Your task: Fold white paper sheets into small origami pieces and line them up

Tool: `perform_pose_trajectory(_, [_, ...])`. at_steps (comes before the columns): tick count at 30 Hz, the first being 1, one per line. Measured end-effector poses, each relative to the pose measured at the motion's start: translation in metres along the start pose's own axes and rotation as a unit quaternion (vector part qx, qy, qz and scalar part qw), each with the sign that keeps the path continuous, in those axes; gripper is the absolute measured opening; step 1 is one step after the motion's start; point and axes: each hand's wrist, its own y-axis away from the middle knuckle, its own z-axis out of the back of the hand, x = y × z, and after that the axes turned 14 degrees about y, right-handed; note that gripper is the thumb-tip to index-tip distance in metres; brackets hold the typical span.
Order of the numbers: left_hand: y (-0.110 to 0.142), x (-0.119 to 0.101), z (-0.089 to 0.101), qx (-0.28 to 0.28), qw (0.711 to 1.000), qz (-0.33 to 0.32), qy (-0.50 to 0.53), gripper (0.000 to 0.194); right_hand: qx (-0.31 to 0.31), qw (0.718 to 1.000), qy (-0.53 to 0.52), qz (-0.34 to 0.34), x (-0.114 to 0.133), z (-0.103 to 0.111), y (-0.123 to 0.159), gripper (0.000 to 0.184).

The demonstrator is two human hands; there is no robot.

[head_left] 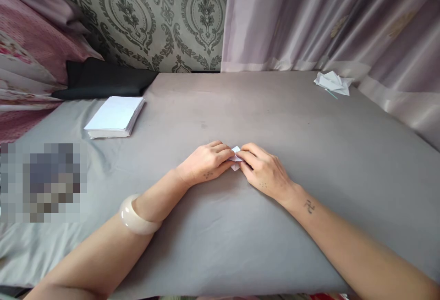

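Note:
A small piece of folded white paper (235, 150) is held between my two hands, over the middle of the grey cloth-covered table (220, 236). My left hand (209, 161) grips its left side, fingers closed together. On the right side, my right hand (266, 168) pinches the paper with thumb and fingers. Pointed corners of the paper stick out above and below the fingertips, and creases show on it. The fingers hide much of its sides. A pale bangle (137, 217) circles my left forearm.
A thick stack of white paper (115, 113) lies at the back left, beside a black cloth (106, 78). Crumpled or folded white papers (333, 82) lie at the far right near the curtain (292, 20). A blurred-out patch (51, 181) covers something on the left.

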Motion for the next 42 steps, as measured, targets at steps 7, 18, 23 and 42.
perform_pose_trajectory(7, [-0.002, 0.000, -0.001, 0.014, 0.999, 0.007, -0.033, 0.031, -0.016, 1.000, 0.021, 0.005, -0.001, -0.003, 0.001, 0.019])
perform_pose_trajectory(18, [0.001, 0.000, 0.010, 0.082, 0.997, 0.006, 0.000, 0.031, 0.059, 0.997, 0.007, 0.052, -0.005, 0.007, 0.001, 0.026])
perform_pose_trajectory(23, [0.005, -0.006, 0.023, 0.126, 0.991, 0.028, 0.031, 0.035, 0.098, 0.992, -0.005, 0.075, -0.009, 0.022, 0.010, 0.037])
perform_pose_trajectory(42, [-0.004, -0.072, -0.011, 0.106, 0.970, 0.114, -0.185, 0.023, 0.135, 0.991, -0.003, 0.020, -0.002, 0.018, 0.006, 0.044])
